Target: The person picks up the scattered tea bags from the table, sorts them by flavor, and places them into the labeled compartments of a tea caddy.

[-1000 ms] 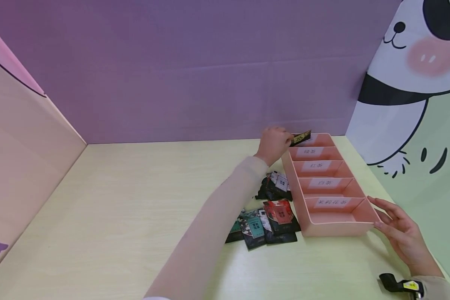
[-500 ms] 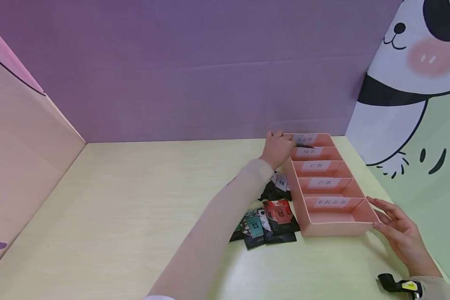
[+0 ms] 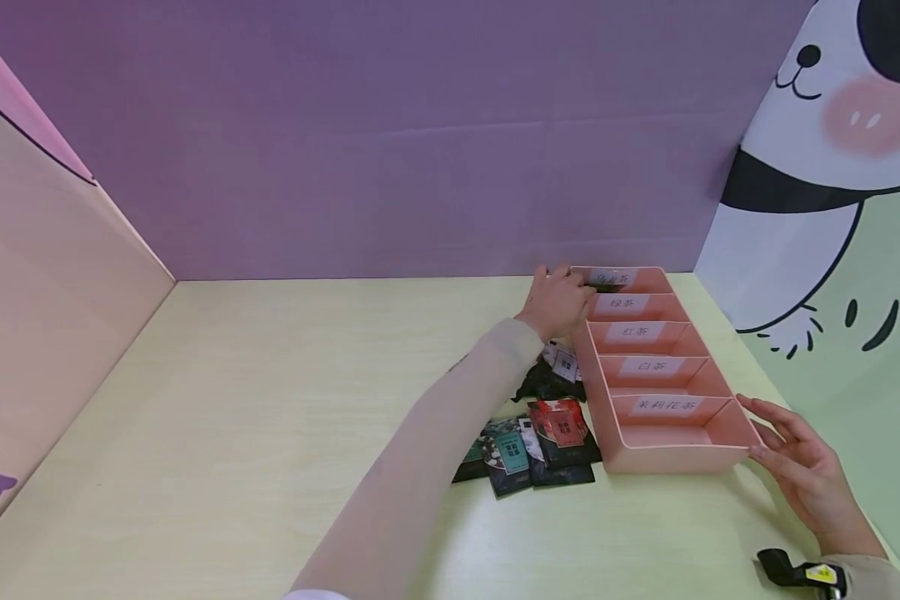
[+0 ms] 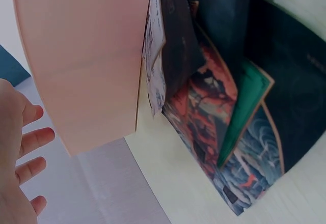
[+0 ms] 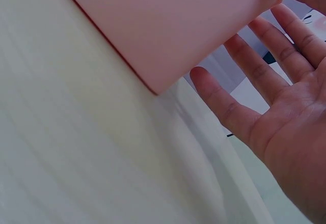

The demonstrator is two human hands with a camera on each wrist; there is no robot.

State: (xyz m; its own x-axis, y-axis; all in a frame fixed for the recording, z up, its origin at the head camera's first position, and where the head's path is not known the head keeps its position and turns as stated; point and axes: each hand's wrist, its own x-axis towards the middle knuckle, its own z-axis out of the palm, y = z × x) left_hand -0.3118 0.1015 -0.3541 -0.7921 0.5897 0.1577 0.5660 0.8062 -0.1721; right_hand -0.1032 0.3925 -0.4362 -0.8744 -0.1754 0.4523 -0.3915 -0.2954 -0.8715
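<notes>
My left hand (image 3: 555,302) is at the far left corner of a pink divided box (image 3: 678,461), fingertips over the rim. A dark tea sachet (image 3: 610,288) sits low in the farthest compartment, right by those fingertips; I cannot tell whether they still pinch it. In the left wrist view the fingers (image 4: 34,138) show spread beside the box wall (image 4: 86,76). My right hand (image 3: 813,471) touches the near right corner of the box, its thumb at the corner and the index fingertip at the side rim. In the right wrist view its fingers (image 5: 254,71) are extended and spread.
Beside the box's left side lie several dark tea sachets, among them a red one (image 3: 564,429), a teal one (image 3: 512,454) and a pale-labelled one (image 3: 564,365). White labels (image 3: 666,405) with Chinese writing mark the compartments. A purple wall (image 3: 360,167) stands behind the table (image 3: 255,417).
The sachet in my left hand went from above the box's far end down into the farthest compartment, and the hand lowered slightly to the rim. My right hand stayed at the corner.
</notes>
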